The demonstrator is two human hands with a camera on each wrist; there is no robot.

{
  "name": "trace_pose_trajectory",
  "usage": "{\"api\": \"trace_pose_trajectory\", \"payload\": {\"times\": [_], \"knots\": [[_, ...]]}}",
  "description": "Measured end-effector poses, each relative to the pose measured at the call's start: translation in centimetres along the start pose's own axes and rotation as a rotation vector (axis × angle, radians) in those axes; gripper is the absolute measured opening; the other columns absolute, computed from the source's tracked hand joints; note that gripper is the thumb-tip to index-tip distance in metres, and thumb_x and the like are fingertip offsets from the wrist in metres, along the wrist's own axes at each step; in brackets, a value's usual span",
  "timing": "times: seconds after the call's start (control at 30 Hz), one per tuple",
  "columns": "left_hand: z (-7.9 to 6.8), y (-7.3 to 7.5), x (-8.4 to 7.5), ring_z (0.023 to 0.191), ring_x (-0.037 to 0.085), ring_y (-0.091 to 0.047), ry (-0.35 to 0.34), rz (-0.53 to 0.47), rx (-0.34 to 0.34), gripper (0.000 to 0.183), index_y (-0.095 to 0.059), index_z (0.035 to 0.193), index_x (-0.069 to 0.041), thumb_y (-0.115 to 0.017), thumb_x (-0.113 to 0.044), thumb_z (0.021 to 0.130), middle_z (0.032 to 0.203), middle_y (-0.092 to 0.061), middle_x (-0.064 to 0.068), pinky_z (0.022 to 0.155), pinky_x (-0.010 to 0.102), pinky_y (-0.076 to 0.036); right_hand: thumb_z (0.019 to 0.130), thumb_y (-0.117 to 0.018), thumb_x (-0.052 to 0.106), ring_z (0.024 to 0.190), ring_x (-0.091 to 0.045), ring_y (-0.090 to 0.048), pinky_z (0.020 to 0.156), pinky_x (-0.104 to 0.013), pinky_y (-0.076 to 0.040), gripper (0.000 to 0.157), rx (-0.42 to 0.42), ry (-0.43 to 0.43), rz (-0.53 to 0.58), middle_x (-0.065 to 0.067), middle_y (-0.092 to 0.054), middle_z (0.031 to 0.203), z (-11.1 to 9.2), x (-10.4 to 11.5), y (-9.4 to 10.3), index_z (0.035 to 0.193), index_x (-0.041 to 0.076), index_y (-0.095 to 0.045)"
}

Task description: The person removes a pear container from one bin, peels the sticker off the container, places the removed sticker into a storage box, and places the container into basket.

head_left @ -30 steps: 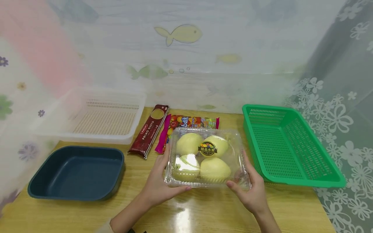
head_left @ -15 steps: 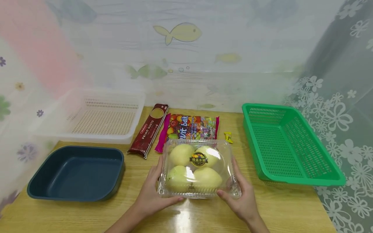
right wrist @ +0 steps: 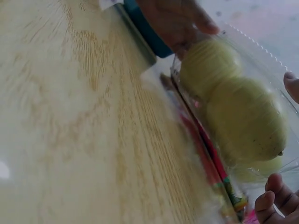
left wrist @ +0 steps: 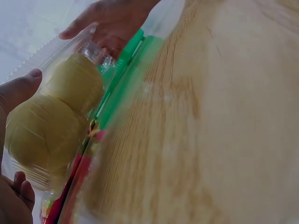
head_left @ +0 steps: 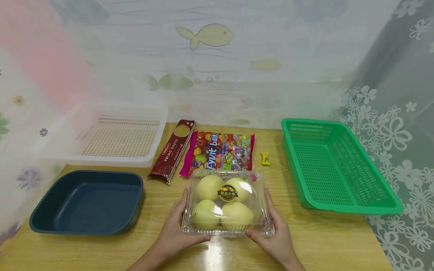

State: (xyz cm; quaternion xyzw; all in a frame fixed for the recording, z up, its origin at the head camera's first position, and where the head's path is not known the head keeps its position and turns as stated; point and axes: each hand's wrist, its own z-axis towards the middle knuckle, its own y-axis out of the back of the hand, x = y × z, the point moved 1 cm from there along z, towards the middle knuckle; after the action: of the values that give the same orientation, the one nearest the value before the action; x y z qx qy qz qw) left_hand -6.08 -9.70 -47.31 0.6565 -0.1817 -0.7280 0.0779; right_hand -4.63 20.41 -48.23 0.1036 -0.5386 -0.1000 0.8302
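Observation:
A clear plastic clamshell box (head_left: 257, 210) of several pale yellow-green fruits (head_left: 237, 215) is held between both hands, a dark round label on its lid. My left hand (head_left: 176, 230) grips its left side, thumb along the front edge. On the right side my right hand (head_left: 275, 239) does the same, its thumb at the front corner. In the left wrist view fingertips (left wrist: 27, 193) show by the box's underside. Just behind the box lies a colourful bag of fruit chews (head_left: 220, 150) with pink ends. A small yellow wrapped candy (head_left: 265, 159) lies to its right.
A dark red spaghetti pack (head_left: 173, 150) lies left of the candy bag. On the left stand a white perforated basket (head_left: 149, 161) and a dark blue basin (head_left: 86, 229). A green perforated basket (head_left: 352, 209) stands at right on the wooden table (head_left: 335, 244). Patterned curtains hang behind.
Both hands have brought the fruit box nearer to the body and slightly left. The candy bag and the small yellow candy behind it have come into view.

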Motion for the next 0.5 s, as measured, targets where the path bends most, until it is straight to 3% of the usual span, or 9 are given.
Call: {"api": "trace_pose_trajectory", "payload": {"times": [0.03,0.1,0.2,0.3,0.4,0.5], "knots": [[-0.01,0.00,0.05,0.148,0.045,-0.040,0.009,0.002,0.002,0.141,-0.021,0.171,-0.010,-0.107,-0.031,0.060,0.163,-0.039,0.023,0.117,0.071,-0.032,0.067,-0.094,-0.005,0.086,-0.005,-0.060,0.081,-0.017,-0.056,0.122,0.004,-0.016,0.005,-0.015,-0.068,0.111,-0.04,-0.03,-0.09,0.169,0.007,-0.027],[-0.02,0.03,0.18,0.147,0.044,-0.041,0.026,0.004,0.002,0.142,-0.021,0.171,-0.010,-0.107,-0.032,0.060,0.161,-0.042,0.023,0.118,0.069,-0.032,0.069,-0.094,-0.004,0.087,-0.007,-0.062,0.084,-0.017,-0.056,0.121,0.012,-0.056,0.002,-0.026,-0.061,0.141,-0.14,-0.10,-0.23,0.169,0.009,-0.027],[0.07,0.07,0.35,0.147,0.043,-0.042,0.042,0.020,0.001,0.142,-0.022,0.171,-0.010,-0.107,-0.033,0.059,0.161,-0.042,0.023,0.118,0.068,-0.033,0.073,-0.094,0.000,0.100,-0.006,-0.065,0.096,-0.019,-0.054,0.119,0.030,-0.128,-0.017,-0.023,-0.025,0.172,-0.20,-0.22,-0.33,0.170,0.014,-0.025],[0.24,0.10,0.49,0.146,0.044,-0.043,0.058,0.034,0.002,0.142,-0.022,0.171,-0.010,-0.107,-0.034,0.059,0.160,-0.043,0.024,0.118,0.068,-0.034,0.076,-0.094,0.003,0.118,-0.008,-0.064,0.102,-0.021,-0.051,0.120,0.047,-0.179,-0.051,-0.018,-0.023,0.174,-0.17,-0.41,-0.34,0.171,0.019,-0.023],[0.41,0.08,0.62,0.146,0.044,-0.043,0.075,0.039,0.008,0.143,-0.021,0.171,-0.011,-0.107,-0.034,0.059,0.159,-0.043,0.023,0.118,0.067,-0.035,0.076,-0.095,0.006,0.137,-0.022,-0.056,0.108,-0.025,-0.044,0.121,0.055,-0.205,-0.089,-0.015,-0.024,0.174,-0.10,-0.53,-0.28,0.172,0.022,-0.021],[0.50,0.01,0.73,0.146,0.042,-0.043,0.088,0.040,0.017,0.143,-0.019,0.171,-0.012,-0.107,-0.034,0.060,0.158,-0.044,0.022,0.119,0.066,-0.034,0.077,-0.095,0.009,0.140,-0.037,-0.052,0.110,-0.026,-0.042,0.122,0.064,-0.221,-0.106,-0.015,-0.023,0.175,-0.05,-0.55,-0.18,0.172,0.023,-0.020]]}}
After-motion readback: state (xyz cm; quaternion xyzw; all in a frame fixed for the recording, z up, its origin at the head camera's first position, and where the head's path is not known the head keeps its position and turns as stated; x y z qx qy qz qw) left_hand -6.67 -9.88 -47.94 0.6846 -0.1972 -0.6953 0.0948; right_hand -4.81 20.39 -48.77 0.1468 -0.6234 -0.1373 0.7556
